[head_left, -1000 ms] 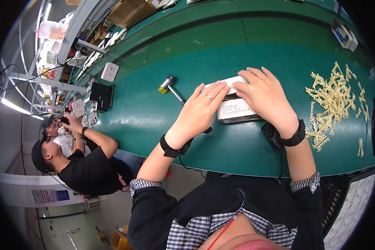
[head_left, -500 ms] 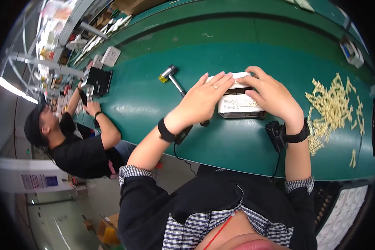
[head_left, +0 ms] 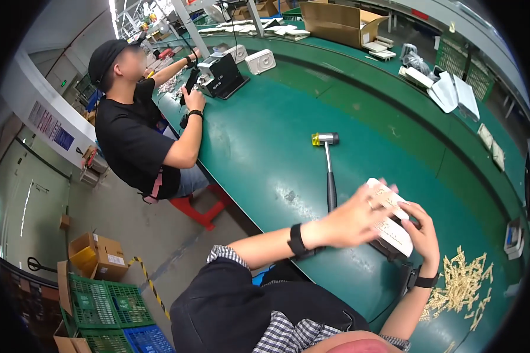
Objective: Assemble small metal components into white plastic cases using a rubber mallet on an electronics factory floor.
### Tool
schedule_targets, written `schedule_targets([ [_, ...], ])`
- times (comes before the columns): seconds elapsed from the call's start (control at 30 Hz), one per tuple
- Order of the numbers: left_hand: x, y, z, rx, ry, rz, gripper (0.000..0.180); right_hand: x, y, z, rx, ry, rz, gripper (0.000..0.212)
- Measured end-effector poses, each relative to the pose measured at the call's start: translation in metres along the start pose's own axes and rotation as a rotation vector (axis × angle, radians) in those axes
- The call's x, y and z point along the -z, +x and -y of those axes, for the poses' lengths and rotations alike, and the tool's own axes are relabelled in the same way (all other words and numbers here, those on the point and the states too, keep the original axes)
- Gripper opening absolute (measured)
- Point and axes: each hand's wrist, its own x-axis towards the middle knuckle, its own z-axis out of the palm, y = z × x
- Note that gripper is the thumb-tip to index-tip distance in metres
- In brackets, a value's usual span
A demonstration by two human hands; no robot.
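Two white cases (head_left: 397,236) with raised gold script lettering lie side by side on the green table, the far one (head_left: 391,197) partly behind my fingers. My right hand (head_left: 424,234) curls its fingers around the cases' right side. My left hand (head_left: 354,221) hovers at their left side, its fingers smeared by motion; whether it touches them I cannot tell. Just left of that hand lies a mallet (head_left: 330,176) with a dark handle and a yellow-and-black head. A heap of gold-coloured script pieces (head_left: 460,283) spreads to the right of my right hand.
At the far left, a co-worker (head_left: 141,123) in black works beside a black box-shaped machine (head_left: 222,75). A white square part (head_left: 260,61) stands near it. Cardboard boxes (head_left: 341,23) and white panels (head_left: 453,93) line the back. Green crates (head_left: 109,303) stand on the floor.
The view has swung left, bringing in more of the co-worker and floor. My left hand, earlier flat on the far case, is now blurred in motion. My right hand stays on the cases.
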Motion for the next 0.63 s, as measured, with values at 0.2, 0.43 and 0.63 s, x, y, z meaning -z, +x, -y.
schedule_targets([
  [0.2, -0.018, -0.005, 0.013, -0.109, 0.054, 0.014, 0.05, 0.008, 0.006, -0.025, 0.142, -0.09, -0.117, 0.036],
  [0.43, 0.001, -0.017, 0.032, -0.058, -0.076, 0.05, 0.041, 0.009, 0.006, -0.046, 0.093, -0.009, -0.344, 0.036],
  [0.63, 0.005, -0.002, 0.052, 0.131, -0.349, -0.031, 0.037, -0.027, 0.021, -0.08, 0.224, 0.11, -0.617, 0.038],
])
